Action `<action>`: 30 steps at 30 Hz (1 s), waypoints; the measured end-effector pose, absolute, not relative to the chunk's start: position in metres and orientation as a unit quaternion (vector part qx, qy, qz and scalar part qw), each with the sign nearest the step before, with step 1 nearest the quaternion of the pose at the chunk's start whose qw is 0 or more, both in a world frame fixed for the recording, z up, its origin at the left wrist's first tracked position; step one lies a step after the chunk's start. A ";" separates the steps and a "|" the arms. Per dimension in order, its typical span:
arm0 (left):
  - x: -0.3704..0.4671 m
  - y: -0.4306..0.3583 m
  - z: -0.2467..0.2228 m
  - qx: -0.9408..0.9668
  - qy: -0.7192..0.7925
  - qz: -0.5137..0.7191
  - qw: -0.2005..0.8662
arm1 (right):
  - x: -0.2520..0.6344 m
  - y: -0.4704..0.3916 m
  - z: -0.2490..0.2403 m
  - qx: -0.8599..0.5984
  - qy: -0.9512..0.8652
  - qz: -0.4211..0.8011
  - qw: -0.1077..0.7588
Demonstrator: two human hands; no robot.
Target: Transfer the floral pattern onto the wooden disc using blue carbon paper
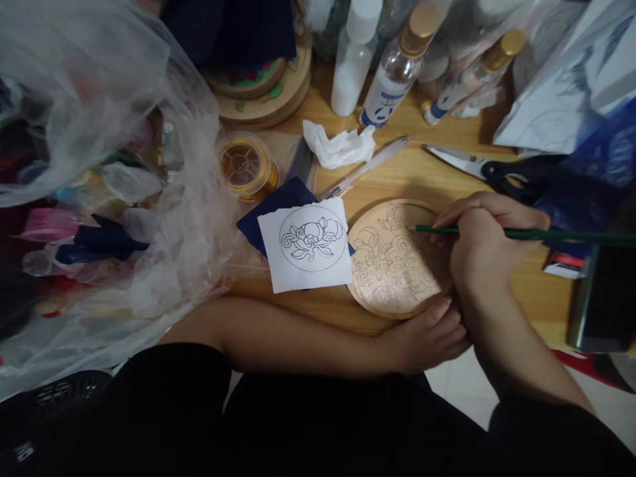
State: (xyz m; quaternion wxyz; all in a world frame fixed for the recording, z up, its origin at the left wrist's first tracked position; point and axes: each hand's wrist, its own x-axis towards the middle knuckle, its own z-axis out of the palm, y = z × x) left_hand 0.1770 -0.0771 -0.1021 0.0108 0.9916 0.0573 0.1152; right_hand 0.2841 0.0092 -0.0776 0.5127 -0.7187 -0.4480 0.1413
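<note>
A dark green pencil (546, 235) is gripped in my right hand (484, 238), its tip over the upper right of a round wooden plate (385, 262). Flowers and scrolls are drawn in thin grey lines across the plate's face. My left hand (430, 338) has its fingers together and closed at the plate's lower right rim; part of the grip is hidden. Left of the plate, a torn white paper (308, 248) shows a flower design inside a circle. It lies over a dark blue sheet (256, 225).
Behind are a pen (370, 165), crumpled tissue (338, 146), a wire spool (246, 169), bottles (392, 73) and scissors (477, 165). A filled plastic bag (183, 199) crowds the left. A phone (603, 301) sits at the right edge.
</note>
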 end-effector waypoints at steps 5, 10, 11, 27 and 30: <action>0.177 -0.078 -0.104 0.992 0.051 0.115 0.013 | 0.285 0.010 -0.077 -0.717 -0.436 0.162 0.519; 0.178 -0.080 -0.106 0.984 0.081 0.160 0.009 | 0.285 0.010 -0.078 -0.714 -0.430 0.148 0.532; 0.178 -0.080 -0.106 0.984 0.080 0.161 0.008 | 0.285 0.010 -0.079 -0.712 -0.429 0.146 0.536; 0.178 -0.079 -0.104 0.993 0.046 0.109 0.000 | 0.281 0.008 -0.067 -0.718 -0.422 0.233 0.502; 0.178 -0.079 -0.104 0.989 0.063 0.134 0.001 | 0.283 0.006 -0.070 -0.722 -0.435 0.232 0.486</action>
